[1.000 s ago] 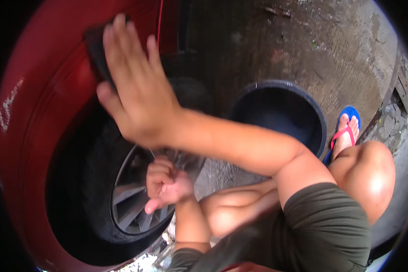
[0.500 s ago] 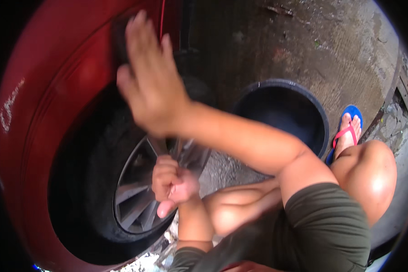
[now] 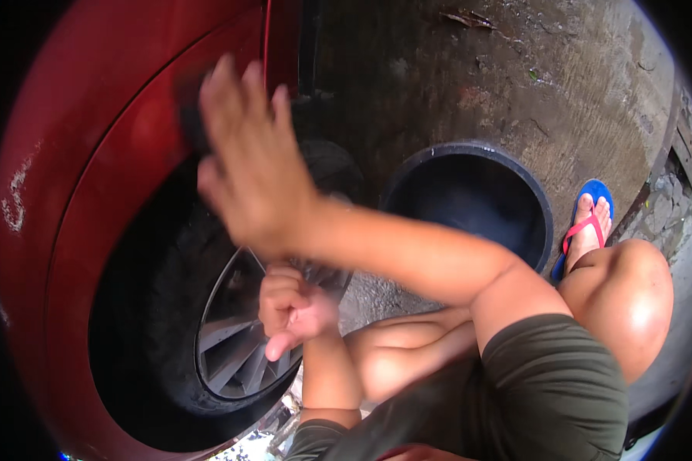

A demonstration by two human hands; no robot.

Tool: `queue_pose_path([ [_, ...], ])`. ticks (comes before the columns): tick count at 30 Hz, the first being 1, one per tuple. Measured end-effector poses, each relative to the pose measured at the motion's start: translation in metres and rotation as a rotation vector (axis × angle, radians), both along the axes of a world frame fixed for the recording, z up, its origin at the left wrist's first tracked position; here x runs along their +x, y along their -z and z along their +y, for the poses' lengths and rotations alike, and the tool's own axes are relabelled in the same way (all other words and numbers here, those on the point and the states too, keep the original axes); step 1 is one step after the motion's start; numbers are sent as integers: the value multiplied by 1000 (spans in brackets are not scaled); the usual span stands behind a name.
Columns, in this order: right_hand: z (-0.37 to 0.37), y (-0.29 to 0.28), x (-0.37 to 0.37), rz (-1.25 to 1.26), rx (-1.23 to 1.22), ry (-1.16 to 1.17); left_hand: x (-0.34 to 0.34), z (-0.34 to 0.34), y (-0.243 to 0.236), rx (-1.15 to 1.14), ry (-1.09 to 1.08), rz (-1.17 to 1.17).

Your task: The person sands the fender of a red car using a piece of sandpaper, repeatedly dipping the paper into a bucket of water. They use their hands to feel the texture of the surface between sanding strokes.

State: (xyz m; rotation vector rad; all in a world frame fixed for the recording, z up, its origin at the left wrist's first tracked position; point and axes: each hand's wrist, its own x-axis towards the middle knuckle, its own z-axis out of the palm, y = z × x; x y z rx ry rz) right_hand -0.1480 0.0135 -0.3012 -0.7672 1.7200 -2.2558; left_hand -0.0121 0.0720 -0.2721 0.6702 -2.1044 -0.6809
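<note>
My right hand (image 3: 254, 161), blurred, presses with outstretched fingers on a dark pad (image 3: 191, 106) against the red car body (image 3: 92, 115) above the wheel arch. The pad is mostly hidden behind the fingers. Below it, my left hand (image 3: 292, 311) is palm up with curled fingers and thumb sticking out, nothing visible in it, in front of the spoked wheel (image 3: 231, 353). A black tyre (image 3: 154, 307) surrounds the rim inside the arch.
A black round tub (image 3: 469, 192) stands on wet, rough concrete (image 3: 561, 84) beside the car. My bent legs (image 3: 615, 307) and my foot in a blue flip-flop (image 3: 592, 215) are at the right, near broken paving (image 3: 661, 207).
My right hand and the pad moved rightward along the red panel, then a little downward over the last half second. My left hand shifted slightly right and stays curled.
</note>
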Motion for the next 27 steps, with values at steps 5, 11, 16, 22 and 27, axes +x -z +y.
queue_pose_path([
  [5,11,-10,22,-110,-83,-83,5,2,-1,-53,-6,-9],
  [11,-3,10,-12,-146,-15,-39,-5,4,-1,-34,63,66],
  [16,2,12,-9,-131,44,-73,-6,3,-10,-23,51,70],
  [22,12,5,18,-176,-42,-143,1,1,-13,-38,59,57],
  [27,6,15,12,-161,-51,-103,-4,7,-12,-7,60,59],
])
